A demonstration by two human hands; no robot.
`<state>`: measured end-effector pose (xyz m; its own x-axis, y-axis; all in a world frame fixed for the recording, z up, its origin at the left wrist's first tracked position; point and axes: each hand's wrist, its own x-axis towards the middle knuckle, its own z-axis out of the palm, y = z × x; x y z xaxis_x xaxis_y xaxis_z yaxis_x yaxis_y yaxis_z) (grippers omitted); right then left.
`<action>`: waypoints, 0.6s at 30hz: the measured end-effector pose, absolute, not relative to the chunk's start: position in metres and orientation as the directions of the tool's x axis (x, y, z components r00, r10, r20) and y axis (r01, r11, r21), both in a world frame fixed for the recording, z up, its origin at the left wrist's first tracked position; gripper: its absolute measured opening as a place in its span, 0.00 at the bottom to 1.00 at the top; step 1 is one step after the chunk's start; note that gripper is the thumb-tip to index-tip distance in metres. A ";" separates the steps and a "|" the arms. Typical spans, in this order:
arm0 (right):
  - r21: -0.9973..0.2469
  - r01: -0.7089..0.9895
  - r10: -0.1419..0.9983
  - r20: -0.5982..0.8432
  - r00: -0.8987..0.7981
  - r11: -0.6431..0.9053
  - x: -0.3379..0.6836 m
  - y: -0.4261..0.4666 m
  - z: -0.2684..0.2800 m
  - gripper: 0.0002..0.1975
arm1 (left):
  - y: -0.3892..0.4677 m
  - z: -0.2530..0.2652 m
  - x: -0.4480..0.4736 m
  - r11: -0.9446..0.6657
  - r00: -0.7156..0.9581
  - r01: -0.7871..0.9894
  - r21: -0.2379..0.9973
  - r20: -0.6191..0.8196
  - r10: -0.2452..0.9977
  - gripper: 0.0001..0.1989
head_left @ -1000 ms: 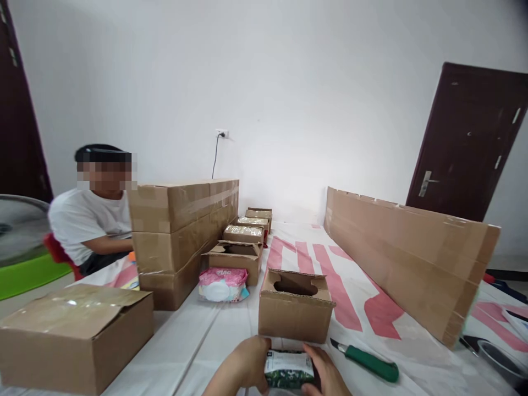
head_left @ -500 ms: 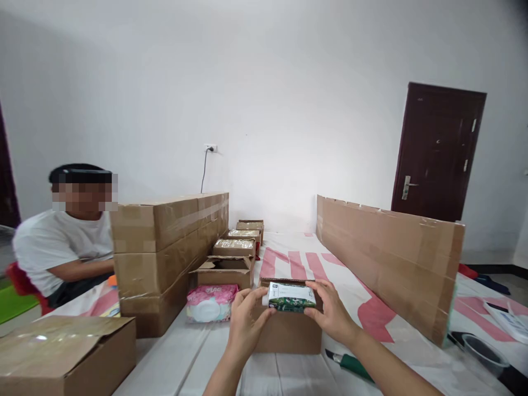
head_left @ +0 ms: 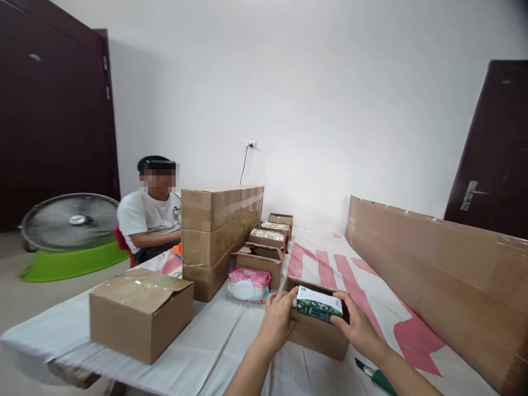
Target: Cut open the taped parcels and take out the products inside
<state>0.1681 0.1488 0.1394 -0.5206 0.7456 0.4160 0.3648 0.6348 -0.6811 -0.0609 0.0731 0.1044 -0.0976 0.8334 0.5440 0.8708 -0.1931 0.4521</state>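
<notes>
Between my two hands is a small green and white packet [head_left: 318,304], its printed white side facing up. My left hand [head_left: 279,318] grips its left end with thumb and fingers. On the opposite end, the thumb and fingers of my right hand [head_left: 355,320] close on the packet. It sits over the mouth of an open cardboard box [head_left: 315,334], whose inside is mostly hidden by packet and hands. A pink and white pack of wipes [head_left: 248,285] lies left of that box. By my right forearm is a green-handled utility knife [head_left: 374,376], partly covered.
A row of small cardboard boxes [head_left: 267,238] runs toward the wall beside a stacked box barrier [head_left: 223,225]. A taped carton [head_left: 140,313] stands left. Another person [head_left: 148,220] sits beyond the barrier. A cardboard panel [head_left: 437,269] borders the right.
My view has turned left, so things appear farther right and a floor fan has come into view. Both hands still hold the packet over the open box, and it now appears slightly tilted.
</notes>
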 end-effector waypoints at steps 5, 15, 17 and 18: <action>-0.778 0.187 0.765 0.490 -0.417 0.600 0.161 0.125 0.125 0.24 | 0.045 0.131 -0.091 -0.116 -0.142 0.885 0.451 0.498 0.855 0.31; -0.849 0.267 0.834 0.302 -0.463 0.455 0.170 0.125 -0.005 0.30 | -0.019 0.121 -0.199 0.342 -0.466 0.882 0.323 0.506 0.725 0.24; -0.847 0.322 0.843 0.236 -0.484 0.422 0.169 0.127 -0.026 0.29 | -0.017 0.104 -0.196 0.480 -0.559 0.827 0.294 0.533 0.636 0.30; -0.841 0.343 0.847 0.225 -0.482 0.419 0.169 0.126 -0.033 0.28 | -0.014 0.096 -0.191 0.538 -0.600 0.791 0.290 0.536 0.593 0.33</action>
